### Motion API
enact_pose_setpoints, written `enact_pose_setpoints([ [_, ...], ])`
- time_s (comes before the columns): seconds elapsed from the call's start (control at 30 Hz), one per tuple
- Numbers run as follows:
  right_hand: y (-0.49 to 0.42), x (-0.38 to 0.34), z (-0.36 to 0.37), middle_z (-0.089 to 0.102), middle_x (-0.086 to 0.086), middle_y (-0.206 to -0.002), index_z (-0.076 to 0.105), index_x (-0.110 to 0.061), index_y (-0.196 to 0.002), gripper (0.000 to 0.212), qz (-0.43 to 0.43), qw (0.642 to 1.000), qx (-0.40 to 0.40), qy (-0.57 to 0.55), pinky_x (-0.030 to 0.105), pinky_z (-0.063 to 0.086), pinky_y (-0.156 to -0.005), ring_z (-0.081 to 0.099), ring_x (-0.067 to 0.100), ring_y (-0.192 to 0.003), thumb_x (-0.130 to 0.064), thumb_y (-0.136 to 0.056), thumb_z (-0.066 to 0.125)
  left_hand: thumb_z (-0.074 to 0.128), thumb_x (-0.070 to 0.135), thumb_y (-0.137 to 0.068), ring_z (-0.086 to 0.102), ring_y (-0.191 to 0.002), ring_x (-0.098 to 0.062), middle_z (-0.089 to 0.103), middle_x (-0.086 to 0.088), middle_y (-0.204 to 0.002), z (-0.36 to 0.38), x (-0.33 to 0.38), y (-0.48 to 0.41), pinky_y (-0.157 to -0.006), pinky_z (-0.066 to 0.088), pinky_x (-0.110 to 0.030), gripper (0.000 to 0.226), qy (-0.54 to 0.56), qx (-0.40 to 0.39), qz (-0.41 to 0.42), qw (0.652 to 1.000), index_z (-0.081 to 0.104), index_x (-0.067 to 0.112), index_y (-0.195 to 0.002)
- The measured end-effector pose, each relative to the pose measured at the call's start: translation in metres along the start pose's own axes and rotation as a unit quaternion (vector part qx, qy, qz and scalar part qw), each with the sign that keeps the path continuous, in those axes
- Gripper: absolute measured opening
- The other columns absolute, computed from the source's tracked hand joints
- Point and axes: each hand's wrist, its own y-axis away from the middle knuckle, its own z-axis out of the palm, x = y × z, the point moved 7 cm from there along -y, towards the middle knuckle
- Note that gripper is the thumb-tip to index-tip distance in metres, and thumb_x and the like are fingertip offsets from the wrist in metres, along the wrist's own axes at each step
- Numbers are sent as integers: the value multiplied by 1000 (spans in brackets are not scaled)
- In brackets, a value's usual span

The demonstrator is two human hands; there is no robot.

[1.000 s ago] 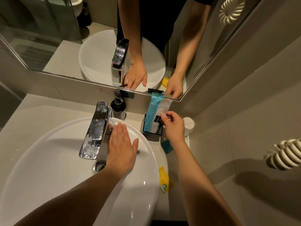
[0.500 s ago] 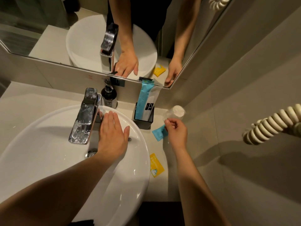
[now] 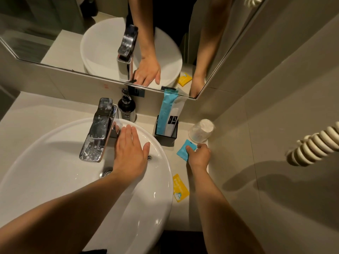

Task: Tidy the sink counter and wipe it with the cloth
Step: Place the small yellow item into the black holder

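Note:
My left hand [image 3: 131, 154] lies flat with fingers spread on the far rim of the white basin [image 3: 55, 173], just right of the chrome tap [image 3: 100, 129]. To the right of the basin, my right hand [image 3: 199, 155] pinches a small blue sachet [image 3: 184, 150] that lies on the pale counter [image 3: 183, 213]. A yellow sachet [image 3: 180, 187] lies on the counter nearer to me. A black holder [image 3: 166, 133] with a tall blue and white packet [image 3: 169, 112] stands behind the blue sachet. No cloth is in view.
A clear cup [image 3: 200, 132], upside down, stands in the back right corner against the wall. A dark pump bottle [image 3: 126, 105] stands behind the tap. A mirror [image 3: 110, 39] runs along the back. A coiled white cord [image 3: 311, 145] hangs at the right wall.
My right hand let go of the tall packet in the black holder, came down to the counter and closed its fingers on the blue sachet. My left hand stayed on the basin rim.

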Motion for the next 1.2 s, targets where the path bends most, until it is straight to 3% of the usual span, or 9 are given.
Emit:
enact_pose_setpoints([
  [0.07, -4, 6, 5, 63, 12, -120, 60, -13, -110, 33, 18, 1000, -12, -15, 42, 65, -80, 72, 28, -103, -24, -87, 81, 22, 53, -104, -2, -157, -29, 2, -15, -170, 1, -1, 0, -127, 5, -45, 76, -1, 1, -1, 1000, 0, 6, -160],
  [0.2, -3, 9, 0, 63, 7, -99, 52, -12, -93, 22, 5, 997, -11, -76, 28, 55, -65, 67, 22, -89, -12, -92, 73, 19, 54, -104, -2, -157, -29, 2, -14, -170, 1, 0, 0, -127, 6, -45, 77, -3, 2, 0, 1000, -1, 7, -160],
  [0.33, 5, 7, -12, 63, 5, -76, 57, -15, -77, 17, -10, 992, 1, -127, 36, 51, -69, 60, 24, -76, -11, -92, 65, 22, 54, -104, 0, -157, -29, 3, -14, -170, -1, 1, 0, -127, 7, -45, 76, 2, 4, -1, 1000, 0, 7, -160],
  [0.5, 31, -35, -44, 60, 4, -71, 65, -1, -89, 8, -82, 973, -17, -215, 24, 47, -55, 54, 14, -61, -6, -95, 64, 23, 53, -104, 1, -157, -30, 5, -15, -170, -2, 1, 0, -127, 7, -44, 76, 0, 3, 1, 1000, 1, 5, -160],
  [0.67, 51, -104, -69, 60, 4, -72, 61, -13, -85, 14, -182, 944, -43, -273, 25, 47, -54, 54, 17, -63, -8, -98, 64, 23, 53, -104, 2, -157, -30, 5, -15, -170, -4, 1, 0, -127, 7, -44, 77, -5, 2, 2, 1000, 1, 5, -160],
  [0.87, 72, -163, -44, 65, 12, -75, 62, -15, -84, 14, -282, 938, -104, -171, 33, 52, -63, 58, 20, -66, -9, -96, 64, 24, 52, -104, 1, -157, -31, 5, -17, -169, -4, 1, 0, -126, 5, -43, 76, 4, 6, 11, 1000, 3, 3, -160],
  [0.93, 70, -163, -26, 66, 17, -78, 61, -14, -84, 13, -283, 944, -123, -114, 42, 55, -68, 61, 31, -70, -13, -96, 64, 26, 51, -104, 2, -157, -32, 7, -18, -169, -3, 0, -1, -127, 8, -45, 77, 12, 7, 11, 1000, 5, 2, -160],
  [1.03, 63, -156, -4, 68, 8, -81, 60, -17, -81, 15, -260, 956, -132, -44, 48, 59, -75, 67, 29, -81, -16, -96, 65, 24, 52, -104, 0, -157, -30, 4, -17, -170, -1, 0, -2, -127, 8, -44, 77, 10, 4, 9, 1000, 3, 4, -160],
  [1.2, 54, -150, 15, 70, 5, -82, 57, -15, -78, 21, -227, 965, -130, 20, 36, 59, -69, 70, 22, -84, -14, -97, 65, 22, 52, -103, 4, -157, -32, 8, -18, -169, 1, -2, -2, -127, 11, -46, 77, 11, 11, 10, 1000, 6, 3, -160],
])
